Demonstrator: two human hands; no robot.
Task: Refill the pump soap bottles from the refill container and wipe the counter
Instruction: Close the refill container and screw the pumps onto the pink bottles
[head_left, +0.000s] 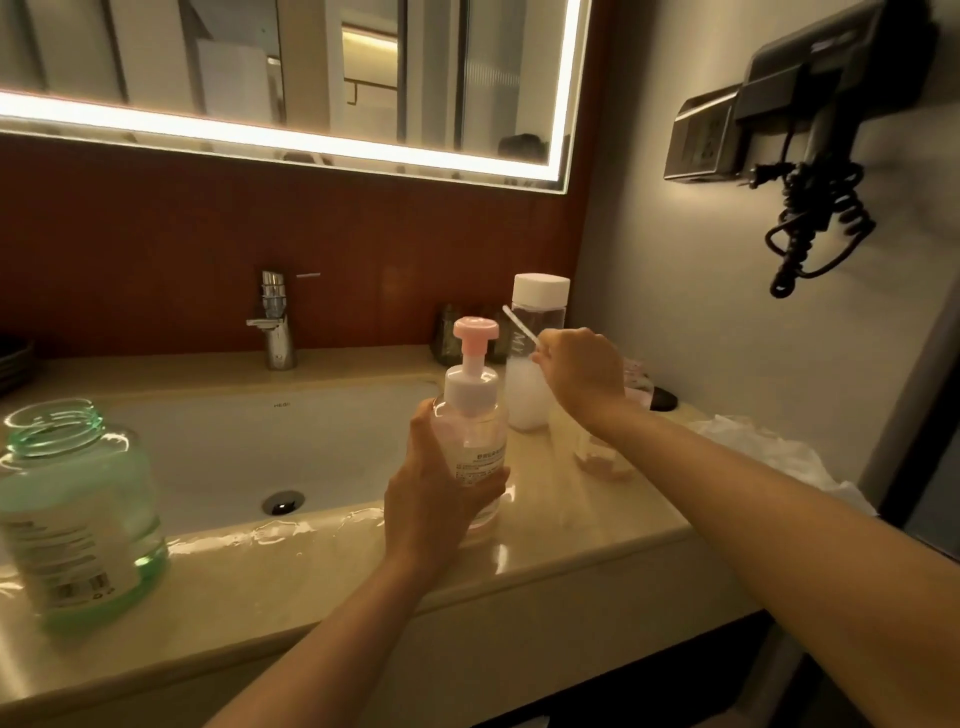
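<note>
L hand (441, 499) grips the pump bottle (478, 436) at frame ctr, slightly toward 6 o'clock. Fingers are curled round the clear body from its 8 o'clock side, thumb across the label. The bottle stands upright on the counter (571, 530), just off the sink (234, 441) rim, w/ pink pump head on top and clear liquid inside.

R hand (584, 374), at 2 o'clock of that bottle, has curled fingers pinching the low end of a thin tube (519, 325). The tube slants up toward 11 o'clock, crossing in front of a white-capped bottle (540, 306). That one stands upright by the wall w/ white liquid in its lower part. Can't tell what else the R hand holds.

A small clear bottle (602, 457) sits under the R forearm, partly hidden.

The refill jar (78, 519) is at 8 o'clock of the frame, lid off, green liquid inside, label facing front. It's well apart from both hands.

Wet streaks (291, 530) lie along the counter's front strip by the sink. The tap (275, 322) is at the sink's 12 o'clock.

A crumpled white sheet (769, 452) sits at 3 o'clock; cloth or plastic, can't tell. A hair dryer (810, 78) w/ coiled cord (810, 223) hangs on the wall at 2 o'clock. A lit mirror (311, 62) is at 11 o'clock.
</note>
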